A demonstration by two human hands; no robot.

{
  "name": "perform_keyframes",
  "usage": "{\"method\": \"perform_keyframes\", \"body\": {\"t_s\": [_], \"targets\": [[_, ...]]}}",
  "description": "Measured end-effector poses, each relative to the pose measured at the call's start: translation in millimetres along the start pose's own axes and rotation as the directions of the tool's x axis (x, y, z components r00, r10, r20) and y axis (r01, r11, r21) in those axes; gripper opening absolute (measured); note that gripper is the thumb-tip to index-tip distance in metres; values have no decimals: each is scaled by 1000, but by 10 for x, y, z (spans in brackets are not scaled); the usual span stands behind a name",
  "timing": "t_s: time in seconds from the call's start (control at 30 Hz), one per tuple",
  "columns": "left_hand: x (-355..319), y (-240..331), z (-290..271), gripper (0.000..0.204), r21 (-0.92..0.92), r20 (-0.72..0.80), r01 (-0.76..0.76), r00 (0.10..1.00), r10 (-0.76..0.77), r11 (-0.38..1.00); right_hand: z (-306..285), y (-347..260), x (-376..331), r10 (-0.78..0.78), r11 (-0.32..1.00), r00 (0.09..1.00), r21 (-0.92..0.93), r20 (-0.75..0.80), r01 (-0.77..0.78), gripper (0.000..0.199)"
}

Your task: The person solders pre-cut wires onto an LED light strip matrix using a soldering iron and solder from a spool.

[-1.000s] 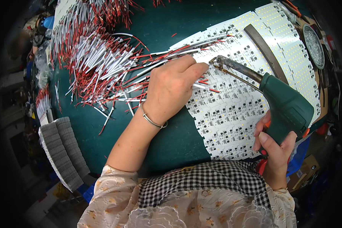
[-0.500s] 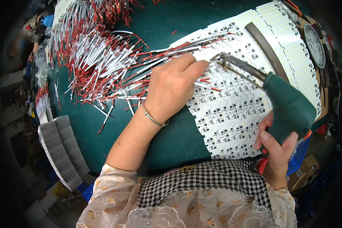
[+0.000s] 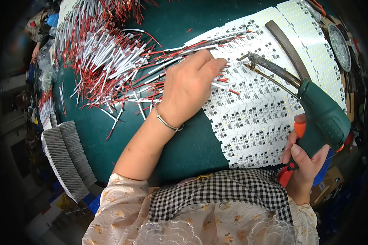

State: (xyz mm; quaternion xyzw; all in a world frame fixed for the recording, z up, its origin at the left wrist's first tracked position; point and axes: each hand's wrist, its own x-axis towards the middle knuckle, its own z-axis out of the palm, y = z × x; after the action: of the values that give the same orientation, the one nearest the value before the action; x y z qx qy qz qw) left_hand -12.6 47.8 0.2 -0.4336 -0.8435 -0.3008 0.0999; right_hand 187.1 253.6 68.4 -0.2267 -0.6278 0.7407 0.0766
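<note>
My left hand is palm down over the circuit boards, its thumb and forefinger pinched on a thin wire whose red end just shows. More red-and-white wires stick out from under the hand. In my right hand is a green soldering gun, gripped by its handle. Its metal tip points left, a short way right of my left fingertips and apart from them. Beneath both lies a sheet of white circuit boards with small black parts.
A big heap of red-and-white wires covers the table's left part. A dark curved bar rests on the boards. Stacked grey-edged strips stand at the left edge, and a round metal dish at the far right. Another person's hand shows far left.
The soldering gun and my right hand have moved a little to the right, drawing the tip away from my left fingers. My left hand has shifted slightly, still pinched.
</note>
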Motion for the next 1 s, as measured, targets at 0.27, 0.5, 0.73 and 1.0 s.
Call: {"method": "perform_keyframes", "body": {"t_s": [0.27,0.5,0.73,1.0], "targets": [[21,-129,29,40,-174,27,-126,991,133,977,-38,81,-108,77,997,997,-23,25,-77,51],[0,-89,10,37,-152,-2,-136,991,137,979,93,140,-107,58,996,998,-65,6,-57,44],[6,-90,23,34,-139,-28,-156,988,153,978,128,50,-109,136,981,990,-142,23,-131,47],[-2,-111,48,31,-143,-40,-158,987,153,977,116,125,-162,60,983,998,-172,13,-57,44]]}}
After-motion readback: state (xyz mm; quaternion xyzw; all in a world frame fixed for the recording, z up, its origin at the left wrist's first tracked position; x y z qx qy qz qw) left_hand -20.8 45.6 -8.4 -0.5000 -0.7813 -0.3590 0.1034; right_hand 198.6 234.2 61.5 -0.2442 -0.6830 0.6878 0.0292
